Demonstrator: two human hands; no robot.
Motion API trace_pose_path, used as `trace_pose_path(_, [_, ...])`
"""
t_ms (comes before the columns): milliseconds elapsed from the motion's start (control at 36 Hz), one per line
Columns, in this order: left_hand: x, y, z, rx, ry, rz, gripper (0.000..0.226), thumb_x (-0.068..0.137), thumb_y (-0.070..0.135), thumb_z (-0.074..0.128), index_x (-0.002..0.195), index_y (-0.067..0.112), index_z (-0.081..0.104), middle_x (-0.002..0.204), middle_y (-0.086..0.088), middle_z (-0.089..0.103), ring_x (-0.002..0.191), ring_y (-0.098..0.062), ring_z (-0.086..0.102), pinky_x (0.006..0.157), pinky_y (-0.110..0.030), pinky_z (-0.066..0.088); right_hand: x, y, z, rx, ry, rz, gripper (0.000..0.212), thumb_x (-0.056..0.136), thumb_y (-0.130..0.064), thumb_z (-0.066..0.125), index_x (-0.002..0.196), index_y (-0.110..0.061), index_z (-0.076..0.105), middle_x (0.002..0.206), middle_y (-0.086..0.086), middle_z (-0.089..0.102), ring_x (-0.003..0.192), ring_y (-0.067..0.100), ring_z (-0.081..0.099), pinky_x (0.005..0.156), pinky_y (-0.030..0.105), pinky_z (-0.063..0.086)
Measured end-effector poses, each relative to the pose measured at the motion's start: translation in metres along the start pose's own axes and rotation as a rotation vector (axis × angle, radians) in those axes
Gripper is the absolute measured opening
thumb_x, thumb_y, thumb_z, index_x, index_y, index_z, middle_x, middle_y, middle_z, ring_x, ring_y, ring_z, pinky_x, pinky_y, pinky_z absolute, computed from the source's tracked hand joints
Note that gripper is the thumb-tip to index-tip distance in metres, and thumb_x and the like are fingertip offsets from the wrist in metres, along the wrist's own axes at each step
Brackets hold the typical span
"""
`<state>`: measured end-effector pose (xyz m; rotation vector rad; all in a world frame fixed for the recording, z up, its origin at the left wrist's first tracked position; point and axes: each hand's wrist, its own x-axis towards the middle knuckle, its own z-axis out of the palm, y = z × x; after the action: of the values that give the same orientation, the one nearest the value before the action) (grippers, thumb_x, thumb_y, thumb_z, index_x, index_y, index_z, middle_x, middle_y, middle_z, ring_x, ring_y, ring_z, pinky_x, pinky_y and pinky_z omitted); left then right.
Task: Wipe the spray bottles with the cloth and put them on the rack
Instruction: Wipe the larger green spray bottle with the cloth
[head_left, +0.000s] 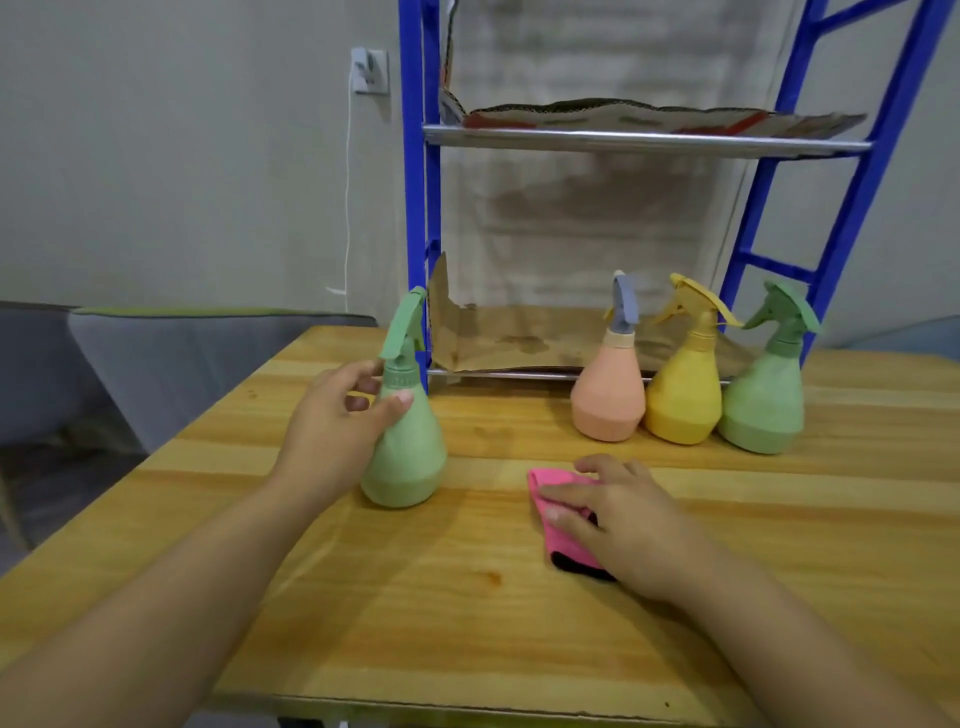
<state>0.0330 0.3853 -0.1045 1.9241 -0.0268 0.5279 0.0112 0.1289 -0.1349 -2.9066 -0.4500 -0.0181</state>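
- The left hand (332, 415) is curling round the upper body of a green spray bottle (405, 452), thumb on the near side just below the neck and the other fingers (363, 387) wrapping behind it; the bottle is standing upright on the wooden surface (467, 597), just in front of the rack's left post.
- The right hand (618, 519) is lying on a pink cloth (558, 519), with the fingers bending over it and pressing it against the surface; whether the cloth is being pinched or only held down is not clear.
- The cloth is sitting near the middle of the surface, to the right of the held bottle and apart from it.
- Three more bottles are standing upright in a close row in front of the blue rack (415, 208): a peach bottle (608, 395) with a grey-blue trigger, a yellow bottle (685, 395) beside it, and a second green bottle (763, 400) on the right end.
- The rack's lower shelf is carrying a sheet of brown cardboard (519, 338); the upper shelf is carrying another flattened sheet (649, 117).
- A white wall socket (370, 70) with a cable is hanging on the wall to the left of the rack.
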Motion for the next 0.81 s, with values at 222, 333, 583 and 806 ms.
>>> trace_pose_path(222, [0.001,0.012,0.019,-0.055,-0.124,0.086,0.027,0.082,0.022,0.069,0.1,0.039,0.058,0.105,0.021,0.062,0.104,0.0,0.056,0.088,-0.03,0.048,0.008,0.005,0.0,0.06,0.158,-0.034,0.045,0.095,-0.036,0.052,0.139,-0.04,0.042,0.128,-0.01,0.05,0.114,0.01,0.048,0.095,0.021,0.042])
trace_pose_path(333, [0.003,0.016,0.029,-0.02,-0.161,0.177,0.032,0.08,0.022,0.07,0.095,0.046,0.056,0.101,0.025,0.061,0.099,0.01,0.054,0.083,-0.02,0.045,0.014,0.006,-0.012,0.11,0.318,-0.071,0.046,0.093,-0.036,0.056,0.138,-0.036,0.045,0.129,-0.015,0.052,0.116,0.007,0.047,0.094,0.019,0.039])
trace_pose_path(583, [0.015,0.021,0.042,0.046,-0.168,0.271,0.035,0.078,0.022,0.072,0.099,0.047,0.057,0.102,0.025,0.061,0.099,0.016,0.049,0.072,0.006,0.033,0.05,0.011,-0.053,0.156,0.716,-0.245,0.037,0.09,-0.031,0.058,0.125,-0.019,0.061,0.113,-0.007,0.062,0.102,0.009,0.053,0.086,0.016,0.041])
trace_pose_path(806, [0.021,0.019,0.051,0.146,-0.191,0.333,0.037,0.078,0.031,0.07,0.094,0.058,0.05,0.098,0.032,0.058,0.103,0.007,0.05,0.075,-0.006,0.034,0.058,0.007,-0.037,0.288,0.964,-0.416,0.038,0.09,-0.024,0.058,0.126,-0.01,0.059,0.12,-0.001,0.056,0.109,0.017,0.054,0.092,0.034,0.048])
